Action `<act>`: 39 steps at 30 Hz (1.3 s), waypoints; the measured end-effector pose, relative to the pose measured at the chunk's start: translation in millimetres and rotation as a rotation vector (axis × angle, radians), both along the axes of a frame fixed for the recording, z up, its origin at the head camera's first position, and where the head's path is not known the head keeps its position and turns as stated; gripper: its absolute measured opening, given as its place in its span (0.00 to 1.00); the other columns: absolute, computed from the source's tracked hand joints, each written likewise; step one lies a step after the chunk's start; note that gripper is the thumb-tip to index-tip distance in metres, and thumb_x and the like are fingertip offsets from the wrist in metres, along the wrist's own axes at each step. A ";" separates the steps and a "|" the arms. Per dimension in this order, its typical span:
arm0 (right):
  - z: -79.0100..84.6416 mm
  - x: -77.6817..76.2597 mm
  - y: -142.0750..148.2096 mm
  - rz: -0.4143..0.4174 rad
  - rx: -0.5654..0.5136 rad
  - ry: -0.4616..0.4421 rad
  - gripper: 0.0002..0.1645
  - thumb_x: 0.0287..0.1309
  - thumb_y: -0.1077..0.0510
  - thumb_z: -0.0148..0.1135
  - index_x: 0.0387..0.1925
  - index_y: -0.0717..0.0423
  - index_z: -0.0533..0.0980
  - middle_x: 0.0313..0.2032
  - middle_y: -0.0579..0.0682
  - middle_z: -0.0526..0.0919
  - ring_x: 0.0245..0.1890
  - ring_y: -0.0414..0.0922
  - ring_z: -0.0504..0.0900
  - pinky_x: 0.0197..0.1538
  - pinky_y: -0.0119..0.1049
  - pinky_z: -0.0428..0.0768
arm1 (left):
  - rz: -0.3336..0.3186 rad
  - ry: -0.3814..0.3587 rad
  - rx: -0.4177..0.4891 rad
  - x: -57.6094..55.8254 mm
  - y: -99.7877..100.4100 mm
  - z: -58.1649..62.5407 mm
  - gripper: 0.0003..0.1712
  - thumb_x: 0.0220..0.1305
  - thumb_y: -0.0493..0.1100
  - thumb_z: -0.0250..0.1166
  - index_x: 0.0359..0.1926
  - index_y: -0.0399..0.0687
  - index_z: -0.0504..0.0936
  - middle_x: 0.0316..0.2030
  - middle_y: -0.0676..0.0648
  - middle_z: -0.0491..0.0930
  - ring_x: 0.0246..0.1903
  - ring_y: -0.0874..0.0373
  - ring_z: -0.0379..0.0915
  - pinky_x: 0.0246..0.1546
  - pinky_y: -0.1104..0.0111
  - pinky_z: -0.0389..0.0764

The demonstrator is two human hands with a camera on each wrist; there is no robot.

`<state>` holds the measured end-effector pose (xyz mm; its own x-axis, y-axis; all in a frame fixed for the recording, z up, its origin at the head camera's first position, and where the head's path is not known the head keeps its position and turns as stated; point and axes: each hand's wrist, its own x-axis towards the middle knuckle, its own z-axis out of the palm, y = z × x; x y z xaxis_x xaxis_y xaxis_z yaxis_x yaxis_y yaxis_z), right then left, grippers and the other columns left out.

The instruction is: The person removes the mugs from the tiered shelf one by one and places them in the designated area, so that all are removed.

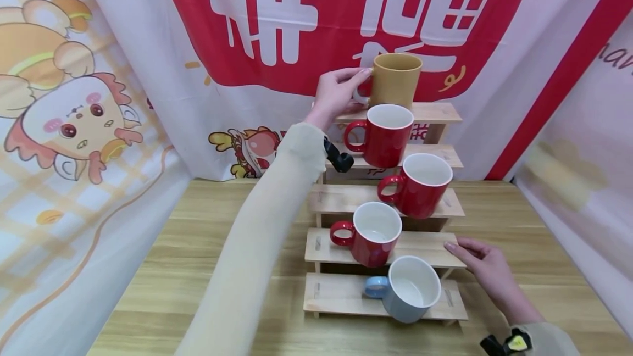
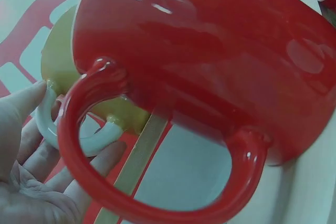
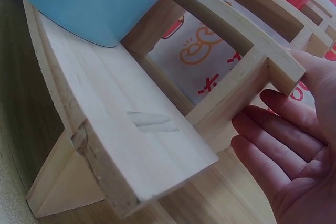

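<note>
Yellow mug [image 1: 394,79], far top step of wooden stepped rack [image 1: 336,246] on desk [image 1: 198,257]: left hand [image 1: 336,95] pinching its white handle; right hand [image 1: 487,268] spread, resting against rack's right edge.

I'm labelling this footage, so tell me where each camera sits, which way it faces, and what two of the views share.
Head: looks forward and down at the stepped wooden rack; both forearms and hands show.
Left wrist: looks up past the left hand at the yellow mug, behind a red mug.
Right wrist: faces the right hand at the rack's side.
Shared: head and right wrist both show the blue mug.
</note>
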<state>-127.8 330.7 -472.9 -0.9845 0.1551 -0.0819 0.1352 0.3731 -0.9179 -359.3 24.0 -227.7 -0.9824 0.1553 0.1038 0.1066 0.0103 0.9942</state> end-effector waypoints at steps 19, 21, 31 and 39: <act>2.1 -1.9 -4.6 -0.021 0.002 -0.013 0.33 0.68 0.44 0.66 0.59 0.68 0.77 0.43 0.36 0.84 0.43 0.30 0.79 0.42 0.28 0.81 | 0.067 0.084 0.058 12.9 -12.9 1.0 0.16 0.65 0.50 0.72 0.51 0.53 0.88 0.47 0.49 0.86 0.46 0.52 0.83 0.43 0.58 0.87; 1.9 -1.9 -5.2 -0.022 0.004 -0.015 0.34 0.68 0.43 0.66 0.59 0.68 0.77 0.43 0.36 0.84 0.43 0.30 0.78 0.42 0.28 0.81 | 0.081 0.113 0.066 10.7 -22.8 -0.4 0.16 0.64 0.50 0.72 0.51 0.52 0.89 0.47 0.48 0.87 0.45 0.52 0.84 0.43 0.56 0.87; 2.0 -0.7 -6.9 -0.018 0.006 -0.015 0.33 0.68 0.44 0.66 0.60 0.67 0.77 0.42 0.32 0.83 0.43 0.29 0.78 0.42 0.29 0.80 | 0.143 0.192 0.102 8.6 -92.6 -6.0 0.21 0.61 0.53 0.74 0.53 0.51 0.88 0.50 0.48 0.86 0.50 0.51 0.83 0.42 0.56 0.88; 1.4 -0.1 -7.2 -0.024 0.015 -0.026 0.35 0.68 0.43 0.66 0.61 0.69 0.75 0.43 0.34 0.83 0.43 0.28 0.77 0.42 0.28 0.80 | 0.227 0.187 0.108 29.9 -147.7 -17.4 0.25 0.60 0.56 0.73 0.55 0.52 0.86 0.52 0.49 0.85 0.46 0.51 0.85 0.43 0.60 0.87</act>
<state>-127.9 323.5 -471.5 -0.9781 0.1796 -0.1054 0.1682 0.3831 -0.9082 -329.4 -123.7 -245.1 -0.9531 -0.0879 0.2895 0.2944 -0.0493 0.9544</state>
